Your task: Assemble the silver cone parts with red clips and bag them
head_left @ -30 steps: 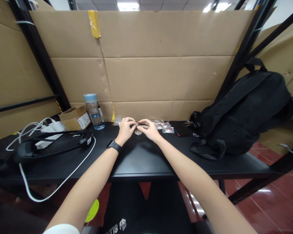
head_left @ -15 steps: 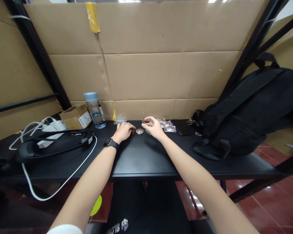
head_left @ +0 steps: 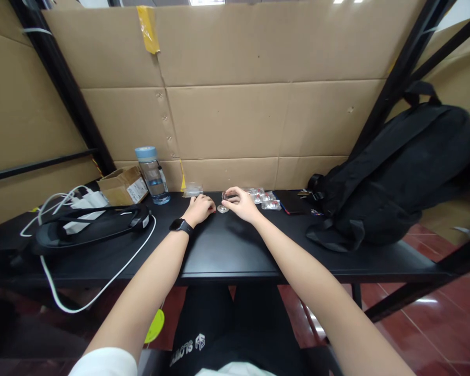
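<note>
My left hand rests at the far part of the black table, its fingers curled and their tips drawn together. What they pinch is too small and hidden to make out. Just right of those fingertips lies a small round clear dish on the table. Above it, my right hand is closed in a pinch around a small clear round piece, held tilted on edge. Several small clear packets with red bits lie to the right of my right hand.
A clear plastic box sits behind my left hand. Left are a water bottle, a cardboard box, a white cable and a black looped strap. A dark flat item and a black backpack stand right.
My right hand has moved left with the clear round piece, over the dish. My left fingers have curled in over the spot where a small red thing lay, which is now hidden.
</note>
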Motion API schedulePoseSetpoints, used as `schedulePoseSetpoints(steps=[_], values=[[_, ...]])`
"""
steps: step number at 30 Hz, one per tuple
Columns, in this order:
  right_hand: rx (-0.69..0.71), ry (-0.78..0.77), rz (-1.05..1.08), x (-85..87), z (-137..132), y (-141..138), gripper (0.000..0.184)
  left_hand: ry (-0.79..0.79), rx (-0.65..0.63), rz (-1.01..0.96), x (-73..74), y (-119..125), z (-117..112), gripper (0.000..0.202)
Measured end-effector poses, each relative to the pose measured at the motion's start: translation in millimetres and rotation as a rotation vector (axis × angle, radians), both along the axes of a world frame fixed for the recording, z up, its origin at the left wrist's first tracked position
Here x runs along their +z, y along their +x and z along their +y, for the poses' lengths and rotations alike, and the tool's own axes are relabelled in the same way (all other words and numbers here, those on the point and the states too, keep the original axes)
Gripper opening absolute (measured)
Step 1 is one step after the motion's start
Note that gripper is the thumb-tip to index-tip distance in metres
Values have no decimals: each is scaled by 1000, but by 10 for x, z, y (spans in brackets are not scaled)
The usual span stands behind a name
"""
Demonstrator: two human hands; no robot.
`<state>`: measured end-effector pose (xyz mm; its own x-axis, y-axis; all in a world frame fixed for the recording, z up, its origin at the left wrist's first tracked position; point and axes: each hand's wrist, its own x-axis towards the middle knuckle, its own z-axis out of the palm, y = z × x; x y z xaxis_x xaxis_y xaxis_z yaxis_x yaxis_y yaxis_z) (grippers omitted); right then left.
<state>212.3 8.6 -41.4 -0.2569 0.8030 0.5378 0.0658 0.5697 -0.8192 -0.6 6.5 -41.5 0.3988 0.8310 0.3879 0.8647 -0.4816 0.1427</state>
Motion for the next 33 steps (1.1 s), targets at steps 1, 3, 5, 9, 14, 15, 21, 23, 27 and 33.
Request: schedulePoseSetpoints(steps=[1, 3, 5, 9, 14, 15, 21, 23, 27, 33], values=[[4, -1, -12, -8, 8, 3, 36, -2, 0, -10, -15, -3, 12, 13], [12, -2, -32, -22, 22, 7, 37, -7, -3, -27, -43, -10, 36, 8], [26, -5, -43, -29, 27, 8, 37, -10, -4, -38, -66, -14, 52, 7], [42, 7, -51, -25, 11, 1, 36, 6, 6, -56, -67, 2, 46, 10], [-7, 74, -35, 1, -16, -4, 35, 55, 15, -268, 90, 68, -26, 17], [-14, 84, -30, 7, -19, -5, 35, 49, -11, -348, 128, 87, -43, 18], [-1, 98, 11, 22, -30, -17, 37, 37, -148, -630, 207, 210, -83, 19], [15, 87, 10, 21, -39, -20, 37, 4, -179, -713, 189, 241, -79, 17], [42, 71, 16, 29, -67, -21, 36, -46, -224, -842, 167, 259, -81, 21], [66, 69, 34, 56, -98, -21, 37, -35, -233, -804, 196, 250, -126, 36]])
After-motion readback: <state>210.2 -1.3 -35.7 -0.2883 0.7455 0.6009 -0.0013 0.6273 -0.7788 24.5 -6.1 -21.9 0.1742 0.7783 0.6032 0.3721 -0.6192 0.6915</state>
